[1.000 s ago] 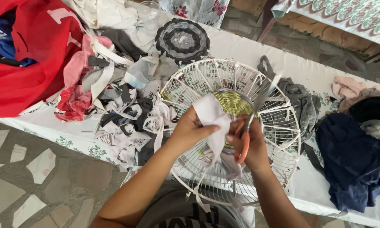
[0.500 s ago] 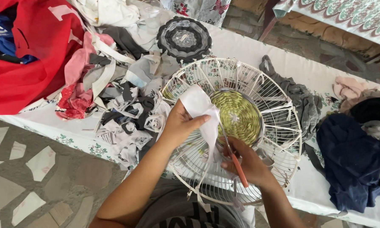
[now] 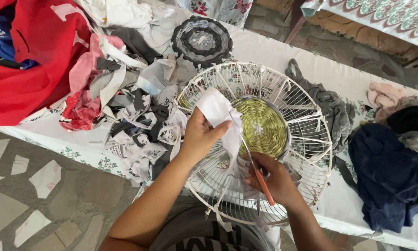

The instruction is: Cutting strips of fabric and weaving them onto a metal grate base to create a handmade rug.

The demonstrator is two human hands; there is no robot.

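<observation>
Since half a second ago, I am seeing the left hand (image 3: 200,135) lifting the white cloth strip (image 3: 220,116) slightly higher, while the right hand (image 3: 273,179) is sliding lower toward six o'clock. The left hand is pinching the strip's upper end; the right hand is gripping orange-handled scissors (image 3: 258,171), blades pointing up along the strip toward eleven o'clock. Both are working over the white wire fan guard (image 3: 306,139) lying on the tabletop (image 3: 274,51), its centre filled with a yellow-green woven disc (image 3: 262,126). At nine o'clock, fabric scraps (image 3: 134,121) are piling; at three o'clock, a dark blue garment (image 3: 385,176) is lying.
</observation>
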